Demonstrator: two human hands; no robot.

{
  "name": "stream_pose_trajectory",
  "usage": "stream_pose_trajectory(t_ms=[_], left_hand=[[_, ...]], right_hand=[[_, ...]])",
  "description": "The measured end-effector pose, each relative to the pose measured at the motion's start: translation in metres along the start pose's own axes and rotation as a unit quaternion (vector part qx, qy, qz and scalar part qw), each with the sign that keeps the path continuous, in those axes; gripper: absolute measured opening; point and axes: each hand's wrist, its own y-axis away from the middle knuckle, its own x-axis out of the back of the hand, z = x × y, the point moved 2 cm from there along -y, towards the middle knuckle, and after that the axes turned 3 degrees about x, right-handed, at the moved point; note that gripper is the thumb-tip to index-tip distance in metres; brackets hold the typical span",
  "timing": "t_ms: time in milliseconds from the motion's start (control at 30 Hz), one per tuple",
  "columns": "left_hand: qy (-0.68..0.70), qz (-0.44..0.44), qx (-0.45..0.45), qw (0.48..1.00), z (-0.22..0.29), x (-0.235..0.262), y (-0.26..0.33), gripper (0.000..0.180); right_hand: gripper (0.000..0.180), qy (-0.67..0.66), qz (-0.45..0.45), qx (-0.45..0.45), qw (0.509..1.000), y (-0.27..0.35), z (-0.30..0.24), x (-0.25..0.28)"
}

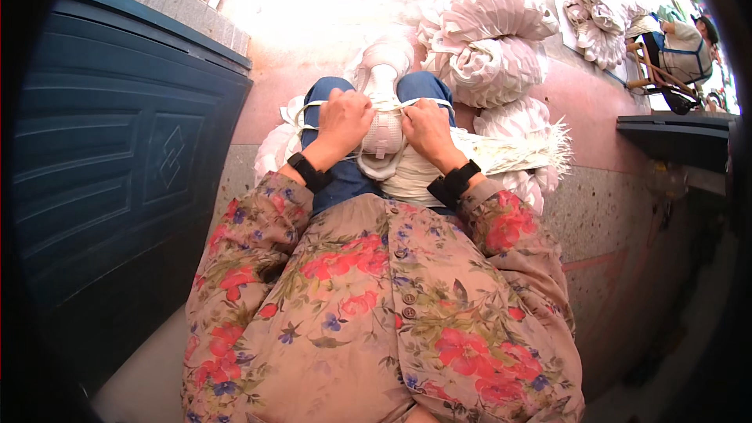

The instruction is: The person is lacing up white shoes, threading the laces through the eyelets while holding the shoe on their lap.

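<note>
A white sneaker is held between my knees, its heel toward me. My left hand is closed in a pinch on a white shoelace at the shoe's left side. On the other side, my right hand pinches a lace too, its fingers bent close to the shoe opening. The lace stretches outward from both hands across my jeans. A thick bundle of loose white laces lies over my right thigh, frayed-looking ends pointing right. Both wrists carry black bands.
Big coiled piles of white shoe pieces stand on the floor ahead right, with another pile farther off. A dark blue panelled door closes in my left side. Far right, a person sits near a wooden chair.
</note>
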Motion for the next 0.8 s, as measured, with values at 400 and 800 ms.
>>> stream_pose_trajectory(t_ms=[400, 800], left_hand=[[0.238, -0.171, 0.024, 0.956, 0.013, -0.016, -0.041, 0.014], [0.465, -0.183, 0.179, 0.848, 0.021, 0.002, -0.076, 0.038]], right_hand=[[0.008, -0.009, 0.053, 0.036, 0.998, 0.001, -0.005, -0.003], [0.007, -0.034, 0.058, 0.169, 0.983, -0.025, -0.009, 0.016]])
